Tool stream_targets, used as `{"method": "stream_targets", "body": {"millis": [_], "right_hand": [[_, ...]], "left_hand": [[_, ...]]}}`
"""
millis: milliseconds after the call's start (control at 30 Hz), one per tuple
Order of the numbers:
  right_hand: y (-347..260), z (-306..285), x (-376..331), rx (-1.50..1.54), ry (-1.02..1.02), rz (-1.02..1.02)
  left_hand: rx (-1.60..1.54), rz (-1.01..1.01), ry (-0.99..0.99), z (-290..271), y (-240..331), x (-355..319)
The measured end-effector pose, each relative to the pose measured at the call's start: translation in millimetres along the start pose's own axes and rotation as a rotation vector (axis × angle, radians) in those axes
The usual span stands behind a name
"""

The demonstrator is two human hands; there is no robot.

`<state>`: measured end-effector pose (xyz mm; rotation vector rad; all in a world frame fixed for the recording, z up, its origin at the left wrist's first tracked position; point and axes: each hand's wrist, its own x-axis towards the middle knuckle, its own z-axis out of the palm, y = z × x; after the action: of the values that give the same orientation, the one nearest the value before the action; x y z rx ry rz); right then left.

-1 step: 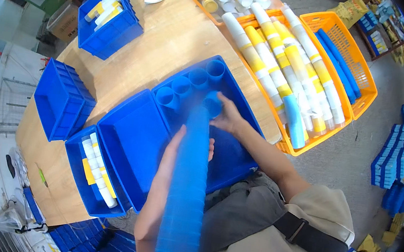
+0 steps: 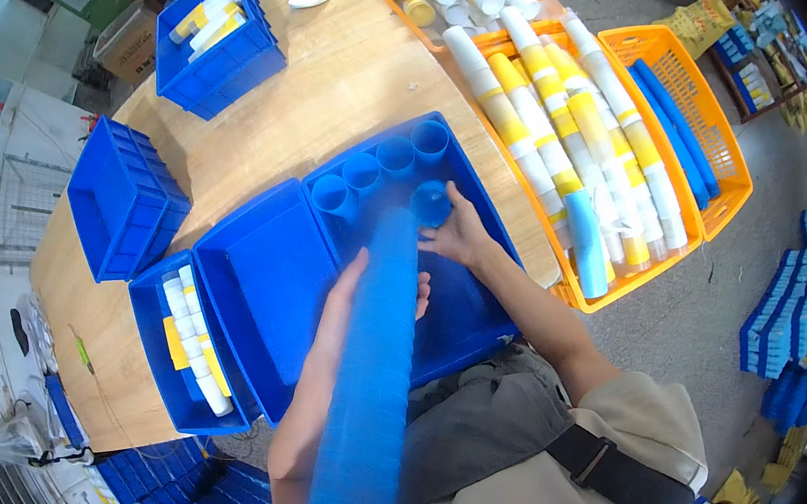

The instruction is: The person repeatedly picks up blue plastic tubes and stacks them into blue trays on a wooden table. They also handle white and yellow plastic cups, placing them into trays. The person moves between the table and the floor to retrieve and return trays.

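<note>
A long stack of nested blue cups (image 2: pixel 370 379) rises from the lower edge along my left forearm. My left hand (image 2: pixel 347 280) is wrapped round its upper part, thumb on one side and fingertips on the other. Just beyond the stack's end, my right hand (image 2: pixel 461 237) grips a single blue cup (image 2: pixel 431 202) by its side, its round mouth facing up. Both are over a shallow blue bin (image 2: pixel 467 310). Along that bin's far side stands a row of several upright blue cups (image 2: pixel 396 155). The stack hides part of the bin and of my left palm.
An empty-looking blue bin (image 2: pixel 261 265) adjoins on the left, beside a box of white and yellow rolls (image 2: pixel 198 338). More blue crates (image 2: pixel 122 202) stand on the wooden table (image 2: pixel 346 64). Orange crates (image 2: pixel 693 232) with white, yellow and blue stacks are at the right.
The cup in my right hand has shifted slightly to the right and its mouth shows more openly. My right fingers moved a little with it; the left hand and stack stay nearly the same.
</note>
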<state>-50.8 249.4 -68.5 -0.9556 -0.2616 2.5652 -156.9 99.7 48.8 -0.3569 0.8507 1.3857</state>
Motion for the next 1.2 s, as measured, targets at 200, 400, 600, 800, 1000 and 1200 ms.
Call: {"method": "stream_targets", "body": {"millis": [200,400,600,800,1000,1200], "right_hand": [[5.1,-6.6,-0.2,-0.350,-0.242,0.235],[21.7,6.5,-0.2,0.003,-0.216,0.394],[40.8,13.5,0.8,-0.146,-0.262,0.148],[58.9,1.9,1.7,-0.182,-0.099,0.280],[61.4,-1.7,-6.9,0.076,-0.350,0.472],[18.2,-3.6,-40.7,0.002,0.196,-0.020]], "left_hand": [[0.430,-0.105,0.086,-1.6,10.2,2.4],[0.298,-0.049,0.053,-21.4,7.6,-6.8],[0.245,-0.095,0.175,-37.1,6.2,-22.9],[0.404,-0.122,0.181,-45.7,-5.8,-45.8],[0.161,-0.057,0.049,-42.1,-4.9,-50.1],[0.202,-0.054,-0.075,-34.2,-14.7,-40.7]]}}
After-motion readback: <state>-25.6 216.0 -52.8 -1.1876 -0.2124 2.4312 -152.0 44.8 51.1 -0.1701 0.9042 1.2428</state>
